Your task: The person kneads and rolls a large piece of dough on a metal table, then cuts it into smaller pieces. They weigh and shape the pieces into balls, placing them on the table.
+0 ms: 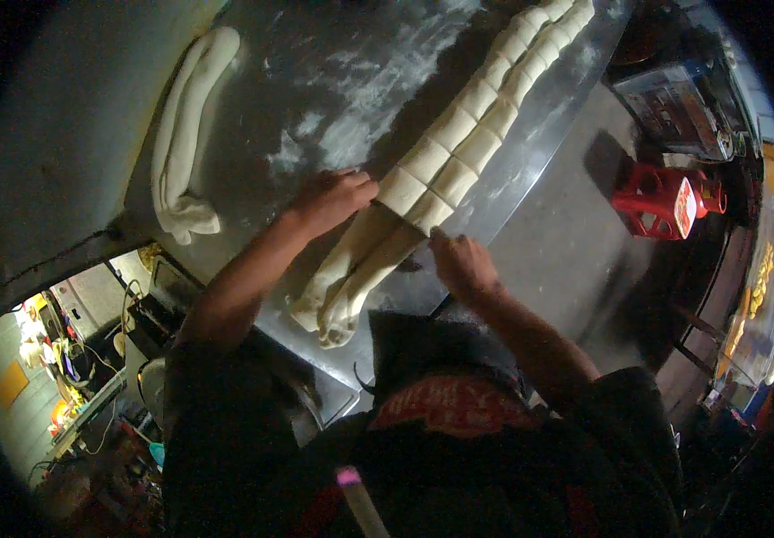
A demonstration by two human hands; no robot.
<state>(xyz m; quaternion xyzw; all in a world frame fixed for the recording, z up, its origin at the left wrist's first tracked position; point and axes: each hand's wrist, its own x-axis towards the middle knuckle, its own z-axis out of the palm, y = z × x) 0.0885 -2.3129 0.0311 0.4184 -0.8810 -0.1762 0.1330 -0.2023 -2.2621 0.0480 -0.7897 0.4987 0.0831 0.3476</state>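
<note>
Two long dough ropes point(451, 128) lie side by side on a floured metal worktable point(279, 94), running from the near edge to the far right. Crosswise cuts mark their far stretch into short pieces, while the near stretch point(353, 262) is uncut, with rough, folded ends. My left hand point(340, 195) is at the left side of the ropes, fingertips by the nearest cut. Across that cut runs a thin dark line, seemingly a blade point(408, 220) seen edge-on. At its right end my right hand point(464, 265) is closed, apparently around it; the fingers hide most of the grip.
Another folded dough rope point(188, 128) lies at the table's left, beside a wall point(77, 114). Right of the table's edge, a red plastic stool point(653, 198) stands on the floor. Cluttered shelving point(77, 363) with cables is at lower left.
</note>
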